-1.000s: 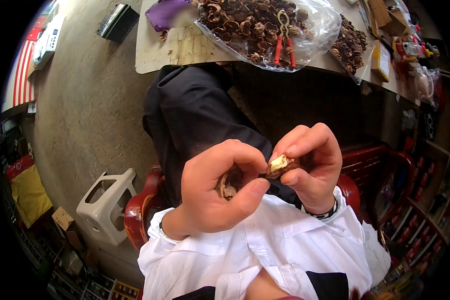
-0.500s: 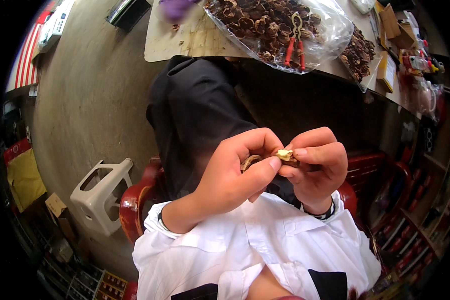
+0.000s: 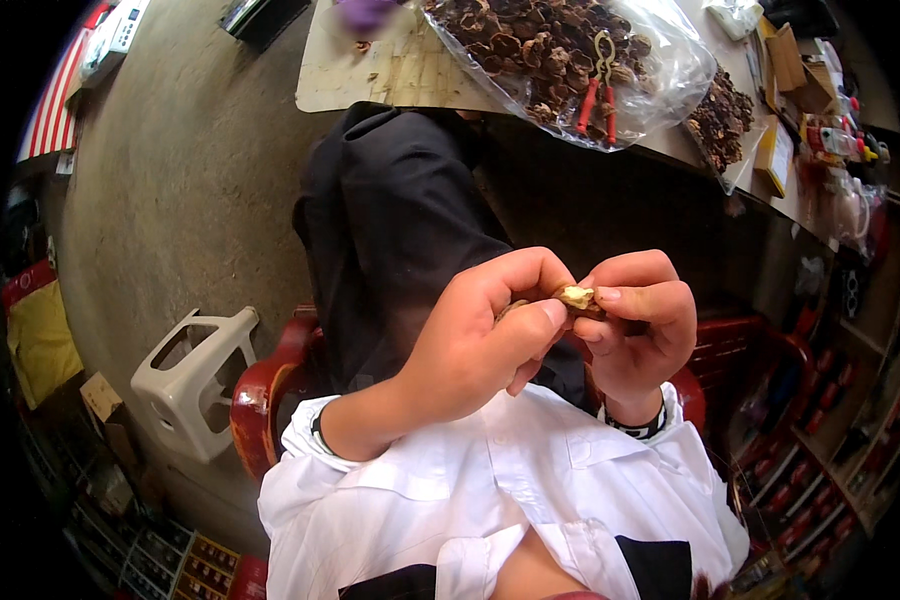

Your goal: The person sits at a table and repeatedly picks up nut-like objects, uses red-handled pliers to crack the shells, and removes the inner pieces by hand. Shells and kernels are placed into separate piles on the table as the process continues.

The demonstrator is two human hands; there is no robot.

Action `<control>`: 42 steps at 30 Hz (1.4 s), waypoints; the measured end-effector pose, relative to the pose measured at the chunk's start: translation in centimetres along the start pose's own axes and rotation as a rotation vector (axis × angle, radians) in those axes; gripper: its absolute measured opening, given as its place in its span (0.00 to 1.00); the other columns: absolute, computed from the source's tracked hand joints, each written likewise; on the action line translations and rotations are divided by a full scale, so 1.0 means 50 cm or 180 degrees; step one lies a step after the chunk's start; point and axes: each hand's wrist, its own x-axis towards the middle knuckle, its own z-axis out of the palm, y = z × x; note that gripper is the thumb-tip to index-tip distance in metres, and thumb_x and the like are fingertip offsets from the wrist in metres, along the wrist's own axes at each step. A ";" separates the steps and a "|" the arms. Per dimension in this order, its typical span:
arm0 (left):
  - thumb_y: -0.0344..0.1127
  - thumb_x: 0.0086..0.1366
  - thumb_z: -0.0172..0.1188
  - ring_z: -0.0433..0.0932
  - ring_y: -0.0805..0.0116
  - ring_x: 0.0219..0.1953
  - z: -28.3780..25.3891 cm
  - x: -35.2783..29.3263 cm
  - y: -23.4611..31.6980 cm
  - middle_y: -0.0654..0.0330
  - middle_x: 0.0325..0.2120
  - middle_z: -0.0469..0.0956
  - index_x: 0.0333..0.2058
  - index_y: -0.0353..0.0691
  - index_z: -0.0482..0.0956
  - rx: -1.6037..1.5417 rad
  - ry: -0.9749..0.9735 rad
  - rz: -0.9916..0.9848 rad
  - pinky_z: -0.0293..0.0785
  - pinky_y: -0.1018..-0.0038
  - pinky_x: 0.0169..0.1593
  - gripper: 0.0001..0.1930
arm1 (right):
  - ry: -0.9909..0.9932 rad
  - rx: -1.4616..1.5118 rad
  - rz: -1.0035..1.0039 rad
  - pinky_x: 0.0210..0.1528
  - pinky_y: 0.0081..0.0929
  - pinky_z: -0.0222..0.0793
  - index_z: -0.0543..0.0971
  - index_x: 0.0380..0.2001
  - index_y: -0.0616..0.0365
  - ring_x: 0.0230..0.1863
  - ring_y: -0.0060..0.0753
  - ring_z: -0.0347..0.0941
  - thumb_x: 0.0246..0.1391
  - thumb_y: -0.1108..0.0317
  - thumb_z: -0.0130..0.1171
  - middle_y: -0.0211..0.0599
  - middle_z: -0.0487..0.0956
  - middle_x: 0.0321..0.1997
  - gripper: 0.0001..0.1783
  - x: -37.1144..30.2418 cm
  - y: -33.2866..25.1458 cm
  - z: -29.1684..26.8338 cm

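Above my lap, both hands meet at a piece of walnut point(image 3: 576, 297), pale yellow flesh set in brown shell. Its shell side is gripped between the thumb and fingers of my left hand point(image 3: 485, 325). Another bit of brown shell point(image 3: 515, 308) shows in the curl of those fingers, mostly hidden. The thumb and fingertips of my right hand point(image 3: 650, 310) pinch the walnut's right side. Up on the table, a nutcracker point(image 3: 599, 90) with red handles lies on a clear plastic bag point(image 3: 670, 95) heaped with brown walnut shells point(image 3: 530, 45).
A pale table point(image 3: 380, 85) stands ahead, with a purple thing point(image 3: 365, 12) on it. Farther right lie a second heap of brown bits point(image 3: 722, 120) and cardboard boxes point(image 3: 788, 65). Red chair arms point(image 3: 265, 395) flank me, and a white plastic stool point(image 3: 185, 385) stands left on the floor.
My left fingers and thumb have shifted slightly, covering more of the shell bit in the palm. Both hands stay together on the walnut. The view has tilted a little.
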 end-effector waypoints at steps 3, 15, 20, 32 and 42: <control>0.32 0.62 0.47 0.64 0.82 0.13 0.001 0.001 0.004 0.66 0.17 0.68 0.32 0.35 0.69 0.0172 0.0046 0.0005 0.58 0.86 0.17 0.07 | -0.0014 0.0008 -0.0024 0.29 0.16 0.70 0.75 0.35 0.61 0.30 0.25 0.75 0.43 0.71 0.70 0.44 0.76 0.35 0.16 0.001 0.002 0.001; 0.27 0.58 0.44 0.64 0.80 0.12 -0.013 0.011 -0.007 0.64 0.16 0.68 0.31 0.33 0.70 -0.0469 0.0016 -0.0013 0.59 0.84 0.16 0.06 | -0.0053 0.0065 0.0064 0.27 0.13 0.65 0.74 0.35 0.61 0.27 0.18 0.69 0.47 0.70 0.68 0.42 0.76 0.37 0.14 -0.001 0.011 0.002; 0.29 0.59 0.46 0.63 0.80 0.11 -0.009 0.009 -0.001 0.65 0.16 0.67 0.31 0.33 0.70 -0.0003 0.0032 0.0008 0.58 0.84 0.16 0.06 | 0.0097 0.0354 0.0435 0.26 0.09 0.58 0.74 0.36 0.62 0.24 0.11 0.61 0.50 0.71 0.66 0.40 0.76 0.38 0.13 -0.005 0.011 -0.001; 0.29 0.60 0.45 0.63 0.81 0.11 -0.016 0.019 -0.015 0.65 0.16 0.67 0.30 0.34 0.69 -0.0051 0.0040 0.0011 0.58 0.85 0.15 0.05 | -0.0049 -0.0103 0.0191 0.26 0.10 0.60 0.75 0.35 0.61 0.25 0.12 0.65 0.49 0.73 0.66 0.40 0.76 0.37 0.12 0.000 0.011 0.005; 0.30 0.61 0.50 0.63 0.84 0.13 -0.011 0.017 -0.009 0.69 0.17 0.67 0.30 0.36 0.70 -0.0021 0.0040 -0.0015 0.57 0.85 0.18 0.04 | 0.0190 0.0772 0.0832 0.27 0.08 0.58 0.73 0.35 0.63 0.24 0.09 0.61 0.50 0.74 0.65 0.38 0.75 0.37 0.11 0.000 0.011 0.003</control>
